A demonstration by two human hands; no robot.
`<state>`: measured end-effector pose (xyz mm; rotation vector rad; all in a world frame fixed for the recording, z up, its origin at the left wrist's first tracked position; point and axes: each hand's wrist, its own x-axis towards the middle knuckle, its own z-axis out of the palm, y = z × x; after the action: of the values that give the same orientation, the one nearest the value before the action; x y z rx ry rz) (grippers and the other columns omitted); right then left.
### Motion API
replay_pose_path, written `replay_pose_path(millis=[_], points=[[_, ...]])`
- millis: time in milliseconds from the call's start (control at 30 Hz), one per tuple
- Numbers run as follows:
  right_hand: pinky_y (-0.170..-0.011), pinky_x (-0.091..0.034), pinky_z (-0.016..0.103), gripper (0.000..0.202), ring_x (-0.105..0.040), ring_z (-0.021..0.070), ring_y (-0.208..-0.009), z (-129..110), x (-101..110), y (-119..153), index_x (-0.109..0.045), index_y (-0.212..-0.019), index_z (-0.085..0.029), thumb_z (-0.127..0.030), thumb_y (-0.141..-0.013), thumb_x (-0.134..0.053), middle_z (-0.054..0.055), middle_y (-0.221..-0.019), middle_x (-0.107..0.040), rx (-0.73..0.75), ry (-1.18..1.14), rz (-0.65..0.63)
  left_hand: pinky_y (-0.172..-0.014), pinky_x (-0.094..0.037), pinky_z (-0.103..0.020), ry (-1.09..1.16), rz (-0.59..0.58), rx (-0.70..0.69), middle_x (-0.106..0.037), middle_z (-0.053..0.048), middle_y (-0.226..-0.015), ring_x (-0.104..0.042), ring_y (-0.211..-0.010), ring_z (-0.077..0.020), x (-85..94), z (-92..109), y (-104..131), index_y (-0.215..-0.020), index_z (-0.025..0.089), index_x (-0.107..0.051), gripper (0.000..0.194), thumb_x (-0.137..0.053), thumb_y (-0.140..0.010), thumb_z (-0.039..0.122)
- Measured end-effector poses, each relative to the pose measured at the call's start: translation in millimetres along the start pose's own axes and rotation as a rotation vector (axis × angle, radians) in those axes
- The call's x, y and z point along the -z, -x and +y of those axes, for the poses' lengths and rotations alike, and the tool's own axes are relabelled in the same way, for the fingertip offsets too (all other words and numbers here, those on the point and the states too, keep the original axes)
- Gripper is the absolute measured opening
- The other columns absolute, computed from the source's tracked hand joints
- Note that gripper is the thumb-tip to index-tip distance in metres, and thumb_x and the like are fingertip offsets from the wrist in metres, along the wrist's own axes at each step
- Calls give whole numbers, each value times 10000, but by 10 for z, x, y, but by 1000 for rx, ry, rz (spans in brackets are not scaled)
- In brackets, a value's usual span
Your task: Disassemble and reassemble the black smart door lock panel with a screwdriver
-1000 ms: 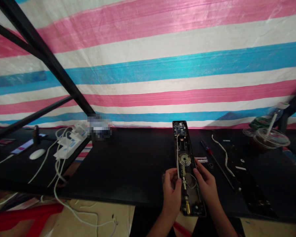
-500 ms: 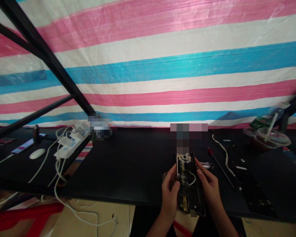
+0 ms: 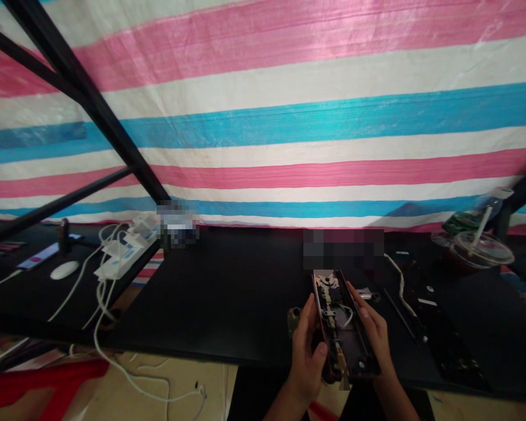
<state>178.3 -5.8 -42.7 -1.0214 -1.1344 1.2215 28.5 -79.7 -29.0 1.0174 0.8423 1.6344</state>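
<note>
A long dark open device housing [image 3: 355, 345] is held between both hands, just above the table's front edge. Inside it show a round part at the far end, a white wire and a brass-coloured piece near the close end. My left hand [image 3: 305, 356] is closed on the housing's left side, thumb at the near left rim. My right hand [image 3: 377, 336] grips the right side, its fingers along the outer wall. A small dark part [image 3: 293, 320] lies just left of my left hand. Beyond the right hand is a small shiny packet [image 3: 364, 294].
On the black table [image 3: 228, 292], a thin rod [image 3: 401, 316], a whitish cable [image 3: 402, 283] and a dark panel [image 3: 447, 345] lie right. A lidded cup [image 3: 480, 251] stands farther right. Left are a power strip [image 3: 120, 260], a mouse [image 3: 65, 269] and a phone [image 3: 41, 255].
The housing has turned slightly, its near end swinging right, and its inside is more visible. Both hands have shifted with it. More of the small dark part left of my left hand shows.
</note>
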Motion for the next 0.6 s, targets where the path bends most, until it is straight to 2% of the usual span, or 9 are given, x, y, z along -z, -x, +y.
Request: replay_pose_path(millis=[100, 333, 500, 600], points=[[-1199, -277, 580, 544, -501, 359, -1377, 29, -5, 17, -660, -1335, -280, -578, -882, -625, 71, -1416, -618, 28, -12, -16, -1213, -322, -455, -7, -18, -21, -420, -120, -1596, -374, -1472, -348, -16, 33, -3, -1534, 229, -414, 738, -571, -913, 595], [-1193, -310, 538, 568, -497, 341, -1384, 48, -4, 26, -629, -1372, -286, -591, -894, -597, 67, -1438, -600, 39, -38, -58, -1200, -339, -438, 24, -47, -44, -468, -118, -1564, -389, -1463, -344, -40, 66, -38, -1516, 227, -446, 693, -532, -935, 595], [-1073, -478, 445, 543, -578, 322, -1309, -37, -15, -2, -634, -1365, -269, -517, -883, -646, 87, -1405, -629, -5, -32, -65, -1191, -356, -433, 56, -39, -20, -484, -95, -1556, -433, -1438, -325, -22, 47, -47, -1504, 263, -463, 647, -555, -936, 558], [-990, -531, 407, 571, -656, 312, -1201, -42, -13, -17, -618, -1380, -259, -489, -860, -669, 97, -1319, -690, -17, -43, -80, -1179, -377, -432, 29, 1, 13, -533, -95, -1518, -475, -1409, -320, -6, 42, -51, -1472, 264, -511, 628, -584, -920, 552]])
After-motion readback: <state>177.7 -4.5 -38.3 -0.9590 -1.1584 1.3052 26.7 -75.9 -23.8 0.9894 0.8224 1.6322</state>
